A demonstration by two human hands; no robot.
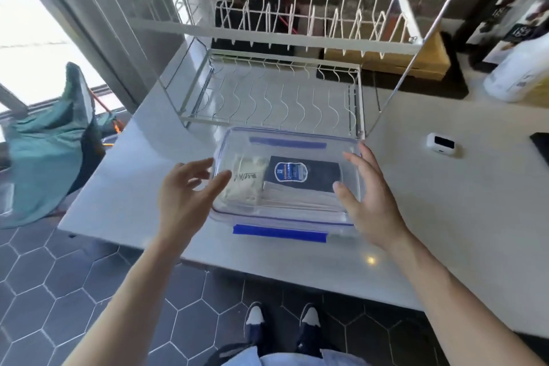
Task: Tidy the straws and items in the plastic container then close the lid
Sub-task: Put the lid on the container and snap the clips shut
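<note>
A clear plastic container (297, 218) with blue clip flaps (279, 233) stands near the front edge of the white counter, its clear lid lying on top. Through the lid I see a dark blue packet (303, 174), a whitish wrapped bundle (245, 183) on the left and pale paper-wrapped straws (300, 202) along the front. My left hand (185, 190) hovers at the container's left side, fingers spread, thumb tip over the lid's edge. My right hand (367, 194) is at the right side, fingers apart, thumb resting on the lid. Neither hand grips anything.
A white wire dish rack (285, 92) stands right behind the container. A small white device (442, 142) lies to the right, with a white bottle (523, 74) and a wooden block (386, 64) further back. A green cloth (47, 151) hangs at the left, beyond the counter's edge.
</note>
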